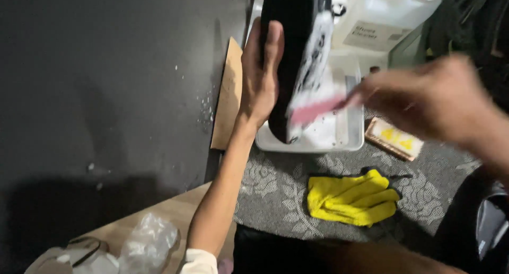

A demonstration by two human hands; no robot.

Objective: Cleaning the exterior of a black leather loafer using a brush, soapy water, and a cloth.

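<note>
**Around the work area**

I see a yellow glove [352, 197] lying on a grey floral mat [275, 189], well apart from a small card with yellow triangles [395, 138] near the mat's far edge. A white jug [387, 17] stands at the back. A cardboard strip [229, 96] leans along the dark wall [106, 83]. At lower left, crumpled clear plastic [148, 242] rests on a wooden board [175, 208]. A dark bag [490, 221] sits at the right edge.

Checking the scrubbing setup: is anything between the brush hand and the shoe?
Only the pink brush, held by the right hand, its head against the foamy shoe. The left hand holds the shoe's far side, above the white tray.
</note>
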